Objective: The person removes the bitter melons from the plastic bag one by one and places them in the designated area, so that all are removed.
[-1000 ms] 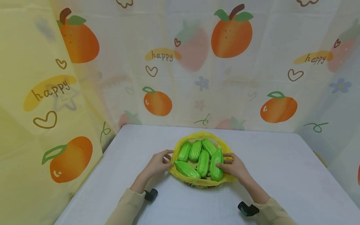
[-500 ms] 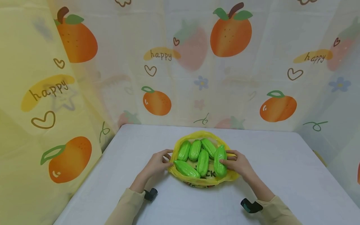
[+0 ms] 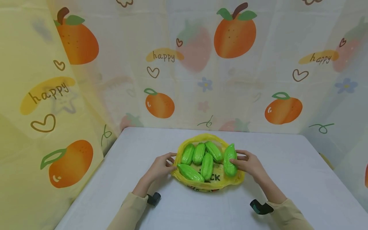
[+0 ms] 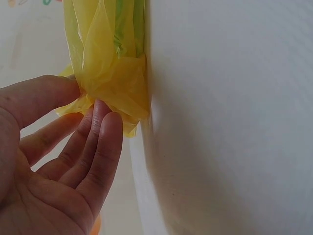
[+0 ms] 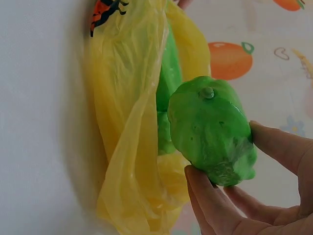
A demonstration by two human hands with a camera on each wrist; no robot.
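Observation:
A yellow plastic bag [image 3: 221,184] lies spread with its mouth facing up, several green bitter melons [image 3: 207,166] inside it. At its left edge my left hand [image 3: 161,166] pinches the gathered plastic between thumb and fingers; the left wrist view shows the crumpled bag [image 4: 115,83] there. My right hand [image 3: 251,164] holds one glossy green bitter melon [image 3: 230,161] over the bag's right side, tilted with its pointed end up. In the right wrist view, thumb and fingers grip this ribbed melon [image 5: 210,129] just outside the bag's opening [image 5: 146,147].
A white-covered table [image 3: 143,140] carries the bag near its middle. Behind and to the left hang fruit-printed curtains [image 3: 184,95]. Each wrist wears a small black camera, such as the right one [image 3: 261,207]. Dark lettering shows on the bag's inside.
My right hand has moved rightward and slightly up with the bitter melon, baring more of the lettering inside the bag. The left hand keeps its place on the bag's edge.

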